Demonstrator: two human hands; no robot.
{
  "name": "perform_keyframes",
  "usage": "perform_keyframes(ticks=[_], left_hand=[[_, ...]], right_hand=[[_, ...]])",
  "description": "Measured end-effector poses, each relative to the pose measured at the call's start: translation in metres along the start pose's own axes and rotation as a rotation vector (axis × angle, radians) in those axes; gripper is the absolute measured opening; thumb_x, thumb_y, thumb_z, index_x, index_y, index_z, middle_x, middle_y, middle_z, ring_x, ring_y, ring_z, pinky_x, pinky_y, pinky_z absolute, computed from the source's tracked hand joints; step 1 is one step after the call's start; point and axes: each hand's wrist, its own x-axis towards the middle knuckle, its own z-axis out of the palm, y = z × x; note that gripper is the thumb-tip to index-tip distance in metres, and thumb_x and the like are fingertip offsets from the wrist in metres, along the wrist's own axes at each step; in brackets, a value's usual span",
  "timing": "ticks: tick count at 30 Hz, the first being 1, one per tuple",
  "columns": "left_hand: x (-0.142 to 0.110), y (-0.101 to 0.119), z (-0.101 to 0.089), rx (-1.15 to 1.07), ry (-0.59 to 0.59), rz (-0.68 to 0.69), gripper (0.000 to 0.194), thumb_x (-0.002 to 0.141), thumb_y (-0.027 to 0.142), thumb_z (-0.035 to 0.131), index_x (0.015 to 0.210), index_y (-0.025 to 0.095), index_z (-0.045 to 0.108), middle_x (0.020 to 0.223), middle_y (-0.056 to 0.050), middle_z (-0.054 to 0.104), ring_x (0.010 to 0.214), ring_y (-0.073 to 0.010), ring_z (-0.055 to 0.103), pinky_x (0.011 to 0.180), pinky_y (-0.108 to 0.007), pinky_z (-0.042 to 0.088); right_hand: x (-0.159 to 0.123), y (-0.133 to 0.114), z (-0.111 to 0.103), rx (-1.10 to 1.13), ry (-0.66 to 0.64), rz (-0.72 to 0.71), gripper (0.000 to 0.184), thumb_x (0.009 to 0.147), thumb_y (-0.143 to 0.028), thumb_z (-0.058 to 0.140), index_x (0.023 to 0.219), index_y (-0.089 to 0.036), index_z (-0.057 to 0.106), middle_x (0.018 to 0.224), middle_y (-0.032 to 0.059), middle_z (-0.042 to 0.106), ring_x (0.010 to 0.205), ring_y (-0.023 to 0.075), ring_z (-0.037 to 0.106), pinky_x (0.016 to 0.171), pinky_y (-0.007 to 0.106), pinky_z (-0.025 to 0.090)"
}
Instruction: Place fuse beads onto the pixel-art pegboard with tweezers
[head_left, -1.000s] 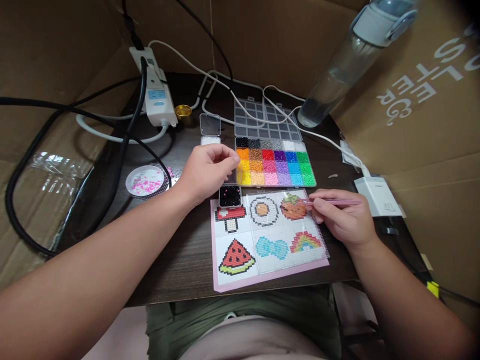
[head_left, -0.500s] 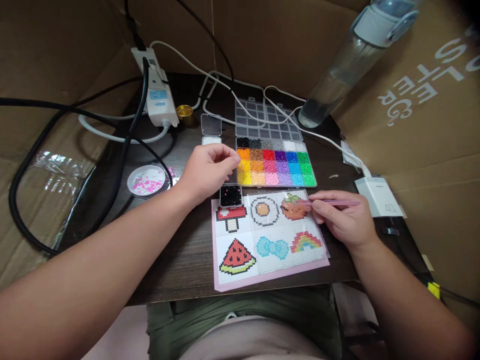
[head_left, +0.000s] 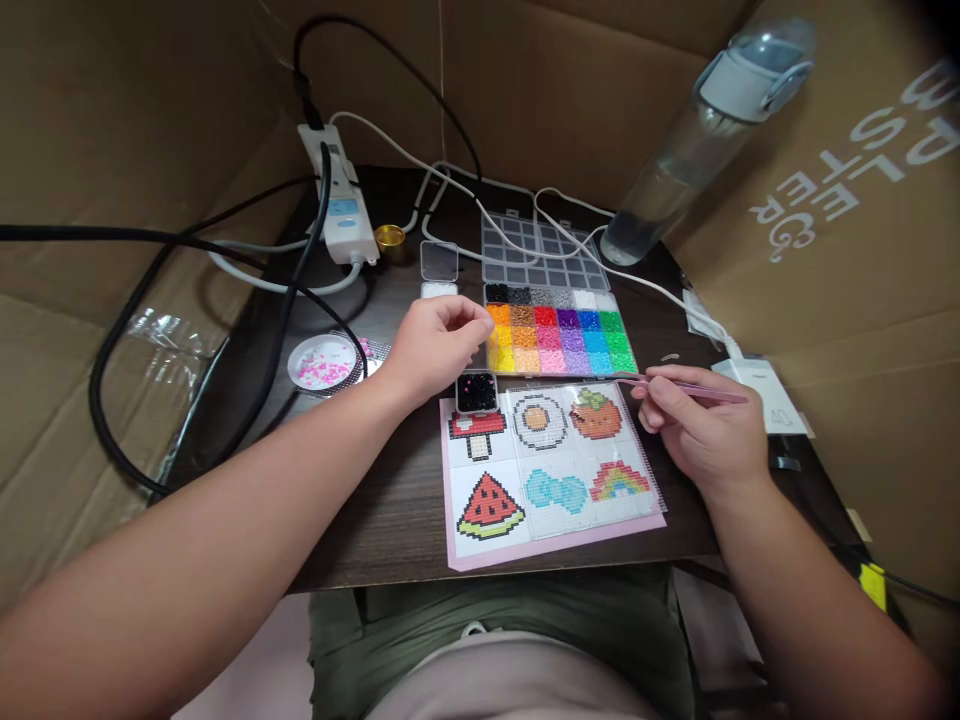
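Observation:
My right hand [head_left: 701,432] is closed on pink tweezers [head_left: 686,389], whose tip hovers by the lower right corner of the bead box [head_left: 559,340], just above the orange fruit picture [head_left: 596,415]. That picture lies under a clear pegboard [head_left: 581,460] on a pink pattern sheet [head_left: 551,470] with mushroom, egg, watermelon, bow and rainbow designs. My left hand [head_left: 435,345] rests with curled fingers beside the box's left edge, over a small container of black beads [head_left: 477,392]. What those fingers pinch, if anything, is hidden.
The bead box's clear lid [head_left: 541,250] lies open behind it. A white dish of pink beads [head_left: 322,363] sits at the left. A power strip [head_left: 341,205], cables, a gold cap [head_left: 390,237], a water bottle [head_left: 690,140] and a white charger [head_left: 769,390] ring the dark table. Cardboard walls surround it.
My right hand has lifted the tweezers off the fruit picture and up towards the bead box. The view has tilted down and left. My left hand has stayed where it was.

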Motion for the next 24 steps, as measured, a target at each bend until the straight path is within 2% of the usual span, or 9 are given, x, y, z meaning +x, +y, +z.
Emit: perform_keyframes(ticks=[3, 5, 8, 9, 13, 16, 20, 24], left_hand=[[0.0, -0.002, -0.001, 0.014, -0.008, 0.004, 0.007, 0.077, 0.021, 0.066, 0.072, 0.017, 0.066, 0.066, 0.001, 0.061, 0.054, -0.0075, 0.051, 0.053, -0.022, 0.043], [0.0, -0.003, -0.002, 0.034, -0.008, 0.013, 0.008, 0.078, 0.023, 0.065, 0.073, 0.017, 0.066, 0.066, 0.001, 0.061, 0.055, -0.0083, 0.052, 0.054, -0.023, 0.043], [0.001, -0.004, -0.003, 0.066, -0.007, 0.037, 0.009, 0.079, 0.024, 0.064, 0.072, 0.018, 0.066, 0.068, 0.001, 0.063, 0.056, -0.0092, 0.052, 0.057, -0.025, 0.044], [0.001, -0.005, -0.004, 0.072, -0.006, 0.041, 0.009, 0.079, 0.024, 0.064, 0.073, 0.018, 0.065, 0.068, 0.001, 0.063, 0.056, -0.0094, 0.052, 0.058, -0.026, 0.045], [0.0, -0.005, -0.004, 0.065, -0.015, 0.038, 0.01, 0.08, 0.024, 0.062, 0.074, 0.017, 0.065, 0.067, 0.002, 0.062, 0.056, -0.0098, 0.053, 0.058, -0.026, 0.045], [-0.001, -0.004, -0.005, 0.056, -0.022, 0.031, 0.011, 0.081, 0.025, 0.062, 0.074, 0.017, 0.065, 0.067, 0.002, 0.061, 0.057, -0.0101, 0.053, 0.058, -0.026, 0.045], [0.0, -0.003, -0.004, 0.062, -0.03, 0.023, 0.011, 0.082, 0.025, 0.062, 0.075, 0.017, 0.065, 0.066, 0.002, 0.061, 0.057, -0.01, 0.052, 0.058, -0.026, 0.044], [0.0, -0.003, -0.002, 0.06, -0.034, 0.011, 0.01, 0.082, 0.023, 0.062, 0.075, 0.017, 0.065, 0.067, 0.002, 0.061, 0.058, -0.0098, 0.052, 0.058, -0.026, 0.044]], right_hand=[[-0.003, -0.017, 0.017, 0.004, 0.018, 0.006, 0.019, 0.069, -0.024, 0.088, 0.086, -0.021, 0.08, 0.07, 0.0036, 0.076, 0.046, 0.0107, 0.059, 0.045, 0.025, 0.05], [-0.006, -0.03, 0.032, -0.025, -0.046, 0.037, 0.021, 0.07, -0.025, 0.088, 0.09, -0.022, 0.08, 0.069, 0.0034, 0.076, 0.049, 0.0121, 0.063, 0.048, 0.026, 0.055], [-0.01, -0.042, 0.059, -0.123, -0.204, 0.063, 0.014, 0.08, -0.028, 0.08, 0.093, -0.023, 0.079, 0.068, 0.0029, 0.075, 0.051, 0.0141, 0.067, 0.049, 0.027, 0.058], [-0.01, -0.044, 0.068, -0.188, -0.252, 0.036, 0.012, 0.083, -0.027, 0.077, 0.094, -0.022, 0.079, 0.067, 0.0028, 0.075, 0.053, 0.0148, 0.068, 0.05, 0.027, 0.059], [-0.011, -0.034, 0.097, -0.359, -0.36, -0.331, 0.012, 0.084, -0.016, 0.072, 0.093, -0.019, 0.08, 0.087, 0.0074, 0.077, 0.081, 0.0191, 0.074, 0.071, 0.031, 0.064], [-0.015, -0.02, 0.105, -0.332, -0.333, -0.36, 0.013, 0.086, -0.012, 0.068, 0.092, -0.017, 0.079, 0.089, 0.0081, 0.075, 0.075, 0.0172, 0.073, 0.062, 0.027, 0.064], [-0.023, -0.007, 0.101, -0.33, -0.284, -0.39, 0.019, 0.084, -0.006, 0.068, 0.093, -0.019, 0.079, 0.09, 0.0064, 0.077, 0.071, 0.0157, 0.073, 0.057, 0.024, 0.064], [-0.025, -0.003, 0.098, -0.293, -0.297, -0.337, 0.022, 0.084, -0.007, 0.069, 0.096, -0.022, 0.08, 0.093, 0.0047, 0.078, 0.054, 0.0113, 0.068, 0.048, 0.023, 0.061]])
